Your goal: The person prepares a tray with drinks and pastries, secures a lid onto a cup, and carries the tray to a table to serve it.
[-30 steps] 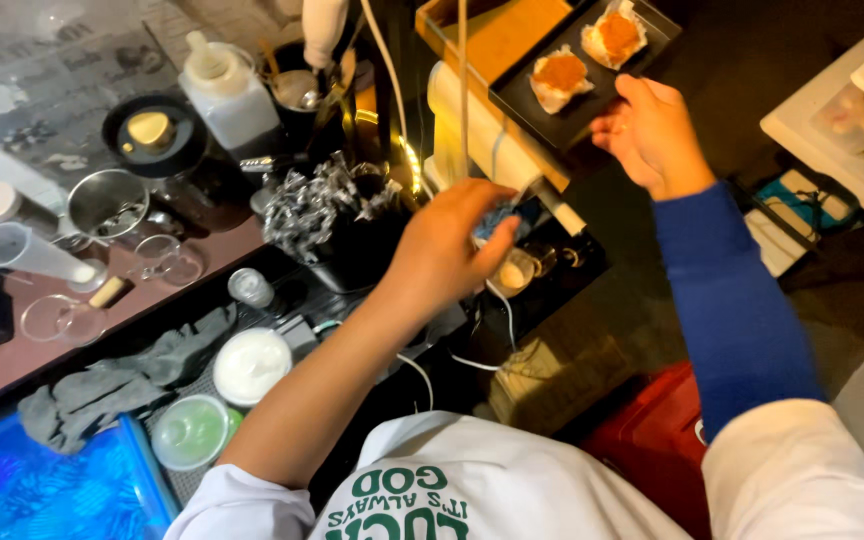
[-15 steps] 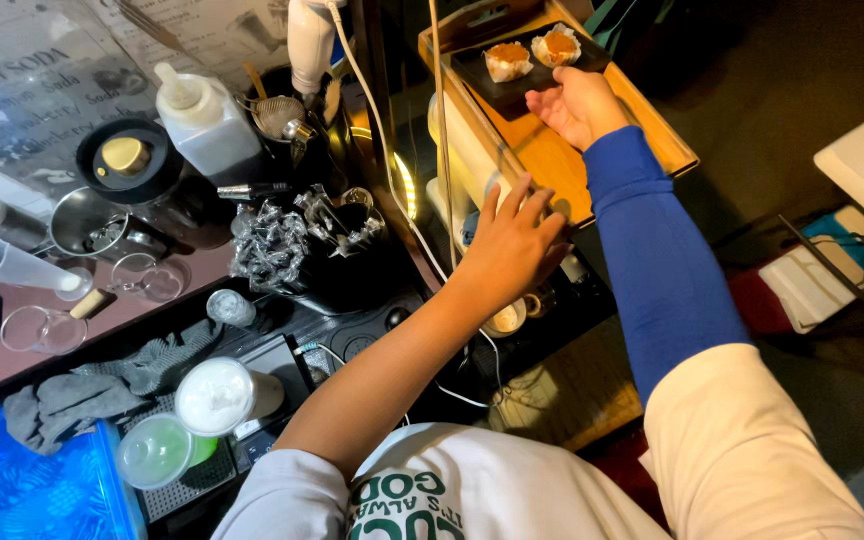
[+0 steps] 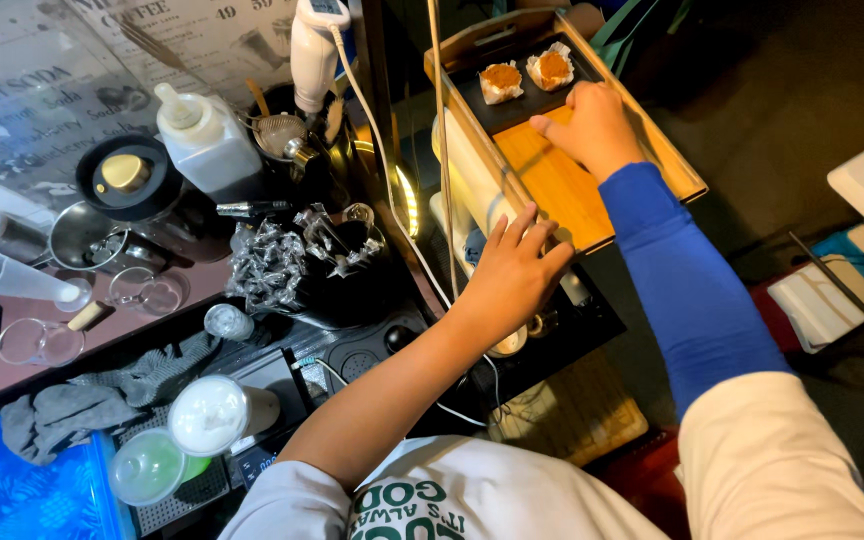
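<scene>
In the head view, the wooden tray (image 3: 562, 180) lies with its long axis going from the near left to the far right. The left hand (image 3: 512, 275), fingers spread, grips its near corner. The right hand (image 3: 592, 125) rests on it with fingers curled, beside the dark plate (image 3: 522, 105) with 2 orange-topped pastries (image 3: 527, 75). A white squeeze bottle (image 3: 207, 145) stands left, below a pale menu sign (image 3: 102, 60).

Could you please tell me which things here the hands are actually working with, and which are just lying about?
In hand: wooden tray, held by left hand and right hand; black plate; two pastries.

Lying about: squeeze bottle, grey cloth, lidded cups, glasses.
</scene>
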